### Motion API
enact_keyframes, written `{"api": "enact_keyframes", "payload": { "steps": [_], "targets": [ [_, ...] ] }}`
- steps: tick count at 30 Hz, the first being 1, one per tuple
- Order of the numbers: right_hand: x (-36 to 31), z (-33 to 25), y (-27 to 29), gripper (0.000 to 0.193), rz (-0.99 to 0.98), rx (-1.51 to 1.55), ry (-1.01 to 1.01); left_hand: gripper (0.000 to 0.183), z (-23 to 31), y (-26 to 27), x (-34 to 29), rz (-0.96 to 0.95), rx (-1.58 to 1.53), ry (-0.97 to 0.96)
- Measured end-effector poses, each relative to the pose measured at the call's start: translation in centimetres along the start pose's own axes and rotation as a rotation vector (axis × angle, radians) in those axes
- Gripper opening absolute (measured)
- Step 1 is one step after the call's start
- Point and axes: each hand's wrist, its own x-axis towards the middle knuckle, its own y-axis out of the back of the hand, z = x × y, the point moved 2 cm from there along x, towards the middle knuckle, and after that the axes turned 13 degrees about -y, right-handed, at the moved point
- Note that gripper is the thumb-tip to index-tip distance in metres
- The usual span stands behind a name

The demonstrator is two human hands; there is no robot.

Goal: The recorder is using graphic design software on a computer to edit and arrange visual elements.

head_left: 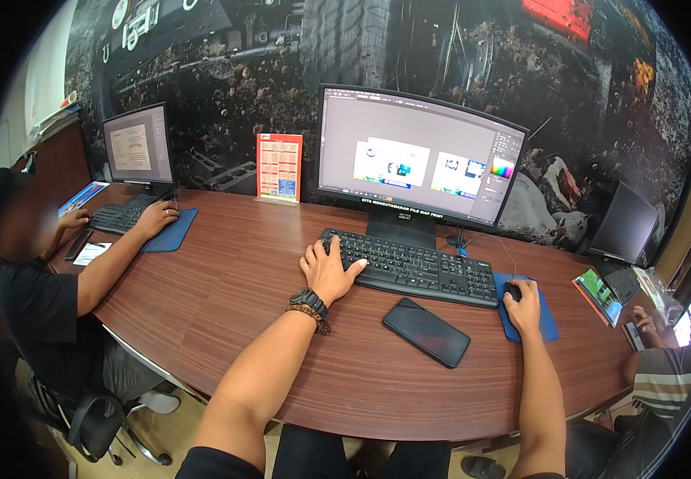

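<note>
My left hand (330,268) rests on the left end of a black keyboard (417,269), fingers spread over the keys and thumb reaching along the near edge. A dark watch and a beaded bracelet circle that wrist. Over at the right, my right hand (524,306) is curled around a black computer mouse (512,290), partly hidden by the fingers, on a blue mouse pad (548,315). Behind the keyboard stands a monitor (421,152) showing a graphics program with two page layouts and a colour panel. A black smartphone (426,331) lies screen up between my forearms.
Left, a person (34,295) works at another keyboard (118,217) and monitor (138,148). A red and white card stand (279,168) is at the back of the wooden desk (226,279). Right, another person's hand (645,321) is near a dark monitor (624,223) and booklets (598,294).
</note>
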Motion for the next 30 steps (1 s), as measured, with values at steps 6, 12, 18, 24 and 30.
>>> {"api": "enact_keyframes", "payload": {
  "steps": [6,12,18,24,30],
  "targets": [
    [-0.32,-0.44,0.23,0.035,-0.011,0.001,-0.023,0.088,0.02,0.19,-0.17,-0.019,-0.009,0.007],
    [-0.08,-0.14,0.09,0.031,0.014,0.030,0.034,0.087,0.00,0.11,-0.06,0.013,0.015,-0.018],
    [-0.13,-0.40,0.22,0.031,-0.024,0.010,0.016,0.088,0.07,0.25,0.05,-0.052,-0.017,0.008],
    [-0.24,-0.56,0.25,0.030,-0.052,0.026,0.032,0.086,0.10,0.25,-0.08,-0.049,-0.009,0.014],
    [-0.15,-0.46,0.27,0.031,-0.074,0.034,0.026,0.086,0.14,0.29,-0.12,-0.045,-0.005,0.013]
  ]
}}
